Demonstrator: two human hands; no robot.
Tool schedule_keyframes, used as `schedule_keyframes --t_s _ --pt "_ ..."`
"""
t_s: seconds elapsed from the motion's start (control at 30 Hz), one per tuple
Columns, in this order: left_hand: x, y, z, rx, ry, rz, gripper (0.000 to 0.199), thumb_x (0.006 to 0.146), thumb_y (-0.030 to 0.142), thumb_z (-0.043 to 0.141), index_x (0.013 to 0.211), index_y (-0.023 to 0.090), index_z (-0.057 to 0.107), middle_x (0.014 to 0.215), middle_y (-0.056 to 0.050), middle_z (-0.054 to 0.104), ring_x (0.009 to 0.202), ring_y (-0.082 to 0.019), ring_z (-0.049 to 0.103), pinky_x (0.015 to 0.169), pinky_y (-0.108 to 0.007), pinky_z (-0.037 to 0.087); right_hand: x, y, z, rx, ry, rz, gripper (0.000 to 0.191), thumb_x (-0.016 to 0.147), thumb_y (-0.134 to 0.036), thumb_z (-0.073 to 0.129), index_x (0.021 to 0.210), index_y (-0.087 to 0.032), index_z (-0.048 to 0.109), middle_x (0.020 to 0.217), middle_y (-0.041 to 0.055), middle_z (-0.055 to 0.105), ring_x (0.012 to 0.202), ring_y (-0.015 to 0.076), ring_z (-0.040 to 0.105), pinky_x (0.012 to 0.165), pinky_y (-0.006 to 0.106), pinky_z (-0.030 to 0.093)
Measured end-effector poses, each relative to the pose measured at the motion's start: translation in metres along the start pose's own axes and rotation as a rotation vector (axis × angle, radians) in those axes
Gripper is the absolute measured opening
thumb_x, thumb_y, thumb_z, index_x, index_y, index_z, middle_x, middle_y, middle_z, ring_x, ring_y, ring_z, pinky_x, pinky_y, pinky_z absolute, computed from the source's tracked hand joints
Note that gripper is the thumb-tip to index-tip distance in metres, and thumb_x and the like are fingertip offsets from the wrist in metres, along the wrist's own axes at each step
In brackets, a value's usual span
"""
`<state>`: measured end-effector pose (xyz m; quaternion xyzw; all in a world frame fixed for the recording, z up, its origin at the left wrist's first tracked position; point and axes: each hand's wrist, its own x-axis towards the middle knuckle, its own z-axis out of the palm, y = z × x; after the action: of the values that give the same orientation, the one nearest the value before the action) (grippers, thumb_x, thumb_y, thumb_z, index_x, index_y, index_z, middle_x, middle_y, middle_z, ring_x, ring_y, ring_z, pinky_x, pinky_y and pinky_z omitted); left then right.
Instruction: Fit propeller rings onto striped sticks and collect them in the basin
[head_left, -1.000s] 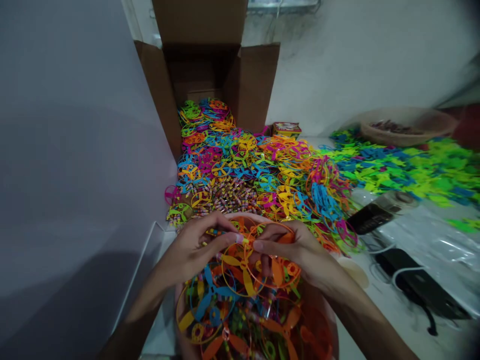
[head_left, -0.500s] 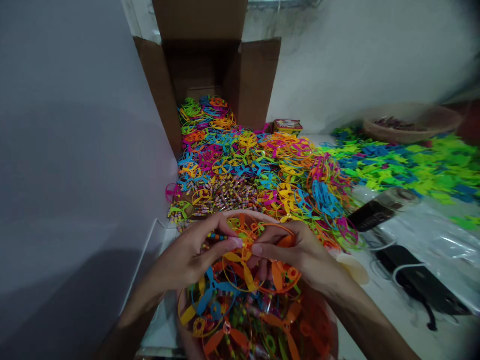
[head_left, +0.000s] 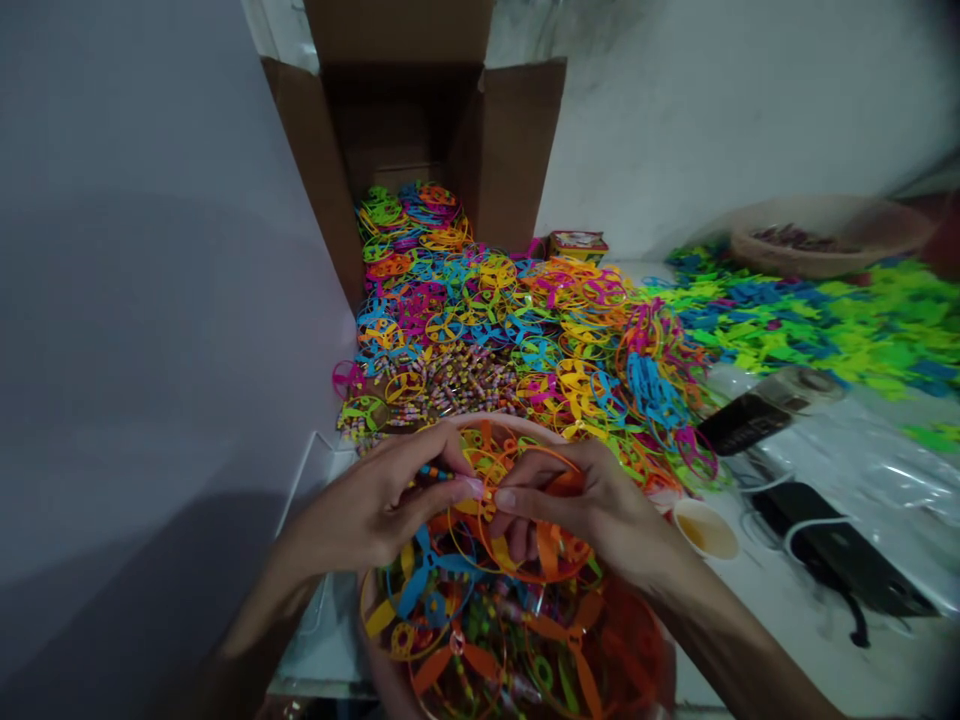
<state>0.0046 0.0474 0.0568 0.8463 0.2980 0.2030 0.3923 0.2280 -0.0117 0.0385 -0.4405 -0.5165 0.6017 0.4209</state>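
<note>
Pinched between the thumb and fingers of my left hand [head_left: 390,500] is a thin beaded stick [head_left: 435,472] with a pale pink end. My right hand [head_left: 585,500] is closed on an orange ringed propeller [head_left: 551,548], a flat plastic disc with blades. The two sets of fingertips almost meet, with the stick's end at a small yellow-orange piece between them; whether they are joined I cannot tell. Both hands are above a round tub [head_left: 666,655] filled with propellers and beaded sticks. In it a blue-bladed propeller [head_left: 427,568] lies below my left hand.
A heap of coloured propellers [head_left: 495,275] spills from an open cardboard box [head_left: 517,150]. Beaded sticks [head_left: 465,380] lie before it. To the right are green and blue pieces [head_left: 825,320], a shallow basin [head_left: 810,258], a cup [head_left: 705,530], a black device [head_left: 840,550] and clear plastic bags [head_left: 892,480].
My right fingertips have shifted slightly left, closer to the pink end of the stick. The view has tilted a little, and more of the cup shows beside my right wrist.
</note>
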Motion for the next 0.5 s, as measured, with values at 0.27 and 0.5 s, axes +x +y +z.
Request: schedule_keyframes --t_s 0.27,0.5 --pt "0.004 -0.01 0.013 -0.166 0.058 0.043 0.017 0.1 0.038 0.059 0.096 0.022 0.062 0.091 0.001 0.064 0.086 -0.013 0.059 0.078 -0.024 0.043 -0.001 -0.001 -0.012 -0.014 -0.037 0.025 0.026 0.082 -0.046 0.08 0.078 -0.02 0.079 0.068 0.0034 0.076 0.052 0.0175 0.07 0.057 0.03 0.059" --pt "0.006 -0.018 0.009 -0.188 0.027 0.033 0.017 0.098 0.038 0.061 0.1 0.022 0.067 0.095 -0.001 0.069 0.086 -0.014 0.064 0.077 -0.024 0.048 -0.002 0.001 -0.027 -0.219 -0.067 -0.064 0.029 0.09 -0.047 0.072 0.078 -0.024 0.081 0.066 0.0031 0.075 0.079 0.022 0.075 0.1 0.041 0.051"
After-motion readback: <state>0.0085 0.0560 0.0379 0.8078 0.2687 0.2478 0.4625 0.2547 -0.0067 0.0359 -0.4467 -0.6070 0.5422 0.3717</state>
